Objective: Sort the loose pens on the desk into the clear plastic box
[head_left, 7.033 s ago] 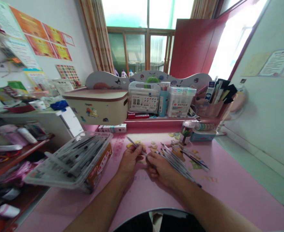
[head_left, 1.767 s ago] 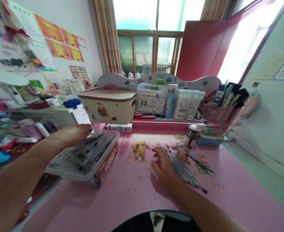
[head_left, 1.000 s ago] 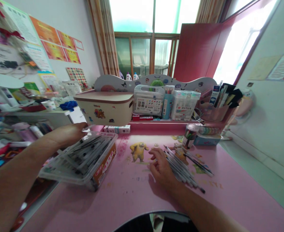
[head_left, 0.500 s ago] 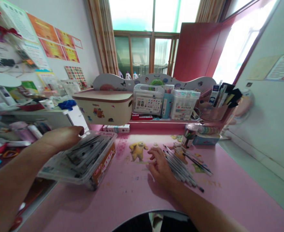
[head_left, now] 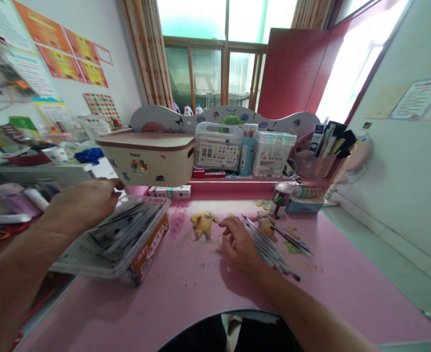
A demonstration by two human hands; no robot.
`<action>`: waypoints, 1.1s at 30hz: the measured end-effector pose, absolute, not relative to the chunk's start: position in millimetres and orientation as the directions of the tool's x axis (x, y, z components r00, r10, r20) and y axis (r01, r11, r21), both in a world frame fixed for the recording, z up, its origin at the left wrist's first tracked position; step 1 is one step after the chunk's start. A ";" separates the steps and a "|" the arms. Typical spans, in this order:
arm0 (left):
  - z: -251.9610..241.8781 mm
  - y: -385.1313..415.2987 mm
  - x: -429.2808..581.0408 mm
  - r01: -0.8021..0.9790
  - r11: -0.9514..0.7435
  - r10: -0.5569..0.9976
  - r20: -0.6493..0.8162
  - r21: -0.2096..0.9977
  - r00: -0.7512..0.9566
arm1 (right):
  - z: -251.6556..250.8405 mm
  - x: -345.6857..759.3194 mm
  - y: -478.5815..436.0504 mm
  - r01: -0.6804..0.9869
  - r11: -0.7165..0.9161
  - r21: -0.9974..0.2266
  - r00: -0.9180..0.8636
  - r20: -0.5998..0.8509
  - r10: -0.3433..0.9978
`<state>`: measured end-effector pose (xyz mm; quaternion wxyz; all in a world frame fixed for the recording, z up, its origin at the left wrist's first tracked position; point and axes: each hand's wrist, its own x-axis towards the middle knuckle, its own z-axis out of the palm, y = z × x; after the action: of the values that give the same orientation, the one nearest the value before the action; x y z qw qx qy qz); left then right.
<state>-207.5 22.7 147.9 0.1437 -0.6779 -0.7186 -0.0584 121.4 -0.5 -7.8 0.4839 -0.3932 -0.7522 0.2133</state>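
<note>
The left hand (head_left: 92, 203) is held above the left side of the box (head_left: 152, 247); its grip cannot be told. By the right hand (head_left: 240, 244), loosely curled, nothing is visibly held. Loose pens (head_left: 268, 248) are left beside it on the worktop (head_left: 164, 303); many are already boxed.

Left fingers (head_left: 108, 191) by a clear bin (head_left: 151, 248) of pens (head_left: 132, 222), right fingers (head_left: 232, 224) beside loose pens (head_left: 270, 249)

The left hand (head_left: 85, 203), its forearm (head_left: 19, 276) cropped, hides part of the clear box (head_left: 151, 245)
</note>
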 end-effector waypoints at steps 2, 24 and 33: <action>156.0 6.0 -182.7 0.986 0.095 0.893 0.450 -0.139 -0.022 | 6.2 124.6 -1.2 0.402 0.622 -0.672 -0.264 0.565 0.781; 17.4 -28.5 25.1 0.060 -0.052 0.953 0.031 0.997 0.301 | 26.5 232.2 18.1 0.987 0.152 -0.044 -0.158 -0.164 0.974; -6.0 -27.7 24.6 -0.230 0.185 0.975 -0.150 0.955 0.163 | 26.2 231.3 20.5 0.995 0.098 -0.037 -0.102 -0.117 0.988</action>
<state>24.6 -27.7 -6.0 -0.6331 -0.4253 -0.4380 -0.4759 231.3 20.5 26.2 -0.0309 -0.6695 -0.7403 0.0530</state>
